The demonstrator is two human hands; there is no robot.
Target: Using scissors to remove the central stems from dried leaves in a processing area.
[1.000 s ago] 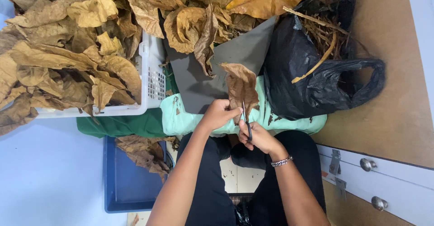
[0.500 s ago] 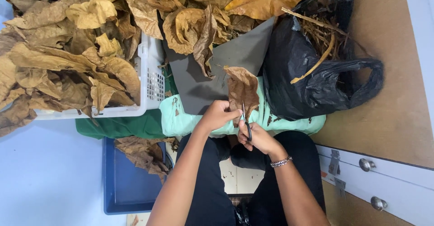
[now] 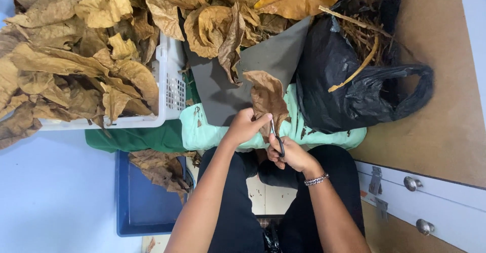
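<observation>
My left hand [image 3: 245, 125] pinches the lower edge of a dry brown leaf [image 3: 267, 97] that stands up over a pale green cloth [image 3: 324, 135] on my lap. My right hand [image 3: 290, 153] grips black-handled scissors [image 3: 276, 138], with the blades reaching up into the base of the leaf, right beside the left fingers. A bracelet sits on my right wrist. A grey sheet [image 3: 263, 60] lies behind the leaf.
A white plastic basket [image 3: 170, 81] heaped with dry brown leaves fills the left. A black plastic bag [image 3: 349, 81] holding stems sits at the right on a brown board. A blue tray [image 3: 136, 202] with some leaves lies lower left. White drawers with knobs stand lower right.
The leaf and both hands stay almost in place; the scissors and the leaf shift only slightly.
</observation>
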